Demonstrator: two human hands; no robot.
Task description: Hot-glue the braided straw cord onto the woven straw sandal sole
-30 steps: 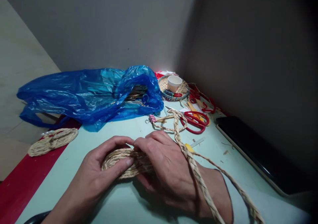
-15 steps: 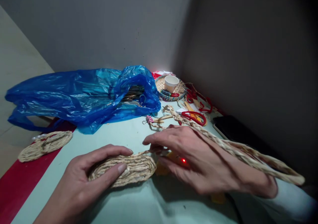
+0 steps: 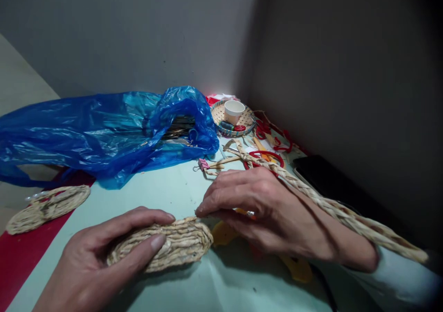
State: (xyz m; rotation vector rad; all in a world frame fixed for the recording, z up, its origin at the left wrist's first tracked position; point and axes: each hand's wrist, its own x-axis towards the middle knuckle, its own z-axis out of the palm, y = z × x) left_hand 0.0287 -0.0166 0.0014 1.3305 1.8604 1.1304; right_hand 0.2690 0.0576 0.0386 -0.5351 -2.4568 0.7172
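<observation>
My left hand (image 3: 104,252) grips an oval coil of plaited straw (image 3: 183,243), thumb on its face and fingers along its far edge. At the coil's upper right edge, the fingertips of my right hand (image 3: 238,206) are pinched on the straw braid, whose held part is mostly hidden. A long length of that pale straw braid (image 3: 311,196) runs over the back of my right hand and along the forearm. Under the right hand lies an orange-yellow tool (image 3: 224,232), largely covered, its kind unclear.
A second straw oval (image 3: 48,209) lies on the red strip at left. Behind are a blue plastic bag (image 3: 114,136), a pink binder clip (image 3: 203,165), red-handled scissors (image 3: 265,155) and a woven tray (image 3: 218,113) with a paper cup (image 3: 234,111). A black phone-like slab (image 3: 318,173) rests at right.
The coil and my left hand have shifted slightly left and down in view. My right fingertips have come in against the coil's edge, and the strand between them no longer shows.
</observation>
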